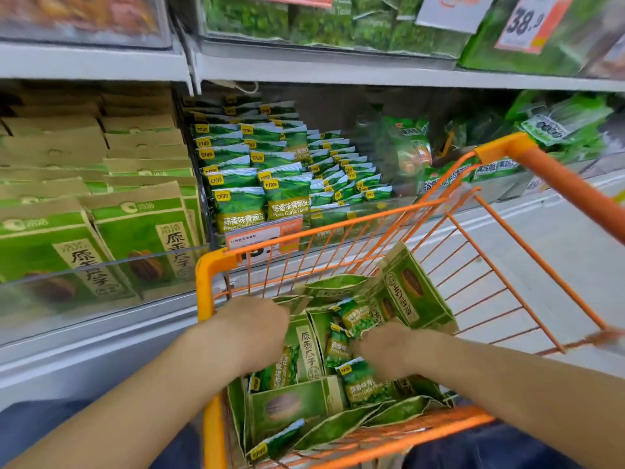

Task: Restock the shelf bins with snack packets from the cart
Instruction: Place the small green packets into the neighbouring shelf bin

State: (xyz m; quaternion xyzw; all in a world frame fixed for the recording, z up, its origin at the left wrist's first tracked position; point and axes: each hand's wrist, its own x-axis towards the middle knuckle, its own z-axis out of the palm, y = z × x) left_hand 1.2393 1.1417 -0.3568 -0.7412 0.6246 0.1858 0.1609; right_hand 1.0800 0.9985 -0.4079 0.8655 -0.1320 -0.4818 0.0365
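Both hands down in the cart (pixel 216 265), among the packets. Left hand (pixel 252 333) knuckles-up near the cart's left rim, fingers curled under at a paper seed bag (pixel 309 350); grip itself hidden, so cannot tell. Right hand (pixel 389 350) mid-cart, fingers curled in among small pea packets (pixel 363 380); blurred, hold uncertain. Pea bin (pixel 267 194) on the shelf just beyond the cart's far rim; seed bin (pixel 101 238) left of the cart. Likely light, soft, crinkly, slick film; contents crushable. Best pinched at the flat top seam, several bunched together, without squeezing the middle.
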